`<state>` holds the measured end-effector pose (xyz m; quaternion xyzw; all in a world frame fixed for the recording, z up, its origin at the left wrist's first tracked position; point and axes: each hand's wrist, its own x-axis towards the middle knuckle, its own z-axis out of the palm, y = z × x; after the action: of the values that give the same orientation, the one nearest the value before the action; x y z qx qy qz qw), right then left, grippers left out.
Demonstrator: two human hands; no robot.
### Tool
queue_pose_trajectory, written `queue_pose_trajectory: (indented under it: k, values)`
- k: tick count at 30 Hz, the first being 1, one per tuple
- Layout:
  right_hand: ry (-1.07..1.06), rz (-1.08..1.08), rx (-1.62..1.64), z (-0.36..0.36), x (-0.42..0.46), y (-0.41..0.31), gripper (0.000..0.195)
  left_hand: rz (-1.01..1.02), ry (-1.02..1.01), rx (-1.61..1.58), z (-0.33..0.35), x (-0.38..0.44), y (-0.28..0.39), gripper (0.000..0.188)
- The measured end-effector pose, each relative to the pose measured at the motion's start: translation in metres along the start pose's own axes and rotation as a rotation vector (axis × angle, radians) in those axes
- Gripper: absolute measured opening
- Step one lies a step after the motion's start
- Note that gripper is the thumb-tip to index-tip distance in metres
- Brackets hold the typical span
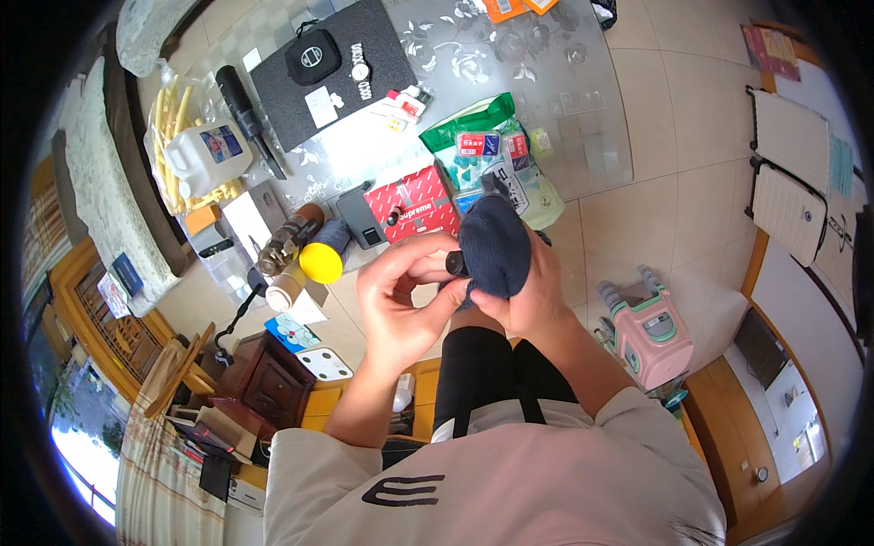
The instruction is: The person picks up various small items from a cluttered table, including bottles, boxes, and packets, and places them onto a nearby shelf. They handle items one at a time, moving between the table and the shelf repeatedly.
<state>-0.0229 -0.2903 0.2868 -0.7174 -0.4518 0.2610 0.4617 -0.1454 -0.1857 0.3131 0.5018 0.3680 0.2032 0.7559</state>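
In both hands, above the person's knees, is a dark navy cloth item (pixel 496 246), rounded and folded over; its exact kind I cannot tell. My right hand (pixel 536 293) grips it from the right and below. My left hand (pixel 413 293) pinches its lower left edge between thumb and fingers. A small black cylindrical piece (pixel 455 263) shows at the fingertips of my left hand, beside the cloth; how it is held is partly hidden. Just beyond the hands, a red patterned box (pixel 416 205) and a green and white bag (pixel 539 194) lie on the glass-topped table (pixel 587 130).
At the table's left stand a jar with a yellow lid (pixel 321 263), a brown bottle (pixel 300 235) and a white jug (pixel 208 153). A black handheld vacuum (pixel 242 109) lies near a black mat (pixel 382 41). On the floor at right is a pink plastic step stool (pixel 659 348).
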Motion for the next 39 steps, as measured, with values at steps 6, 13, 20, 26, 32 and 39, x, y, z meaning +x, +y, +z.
queue_pose_trajectory:
  k: [6, 13, 20, 26, 32, 39]
  values:
    - [0.066, 0.632, 0.539, 0.004, 0.016, -0.022, 0.027, 0.112, -0.014, 0.284, -0.003, 0.003, 0.007, 0.033]
    - [0.078, 0.036, -0.01, 0.007, 0.023, -0.01, 0.043, 0.01, 0.117, -0.065, -0.009, 0.01, -0.009, 0.037]
    - [-0.053, 0.889, 0.882, 0.015, 0.025, -0.007, 0.036, 0.473, -0.111, 0.775, -0.021, 0.019, 0.011, 0.026]
    - [0.17, 0.042, 0.188, 0.03, 0.01, 0.022, 0.037, -0.22, 0.069, -0.012, -0.012, 0.017, -0.007, 0.02]
    - [-0.022, 0.91, 0.936, 0.029, 0.017, 0.025, 0.03, 0.381, -0.176, 0.756, -0.018, 0.018, 0.005, 0.026]
    - [-0.051, 1.326, 0.859, -0.001, -0.037, 0.081, 0.039, 0.309, 0.141, 0.907, -0.043, 0.011, -0.032, 0.026]
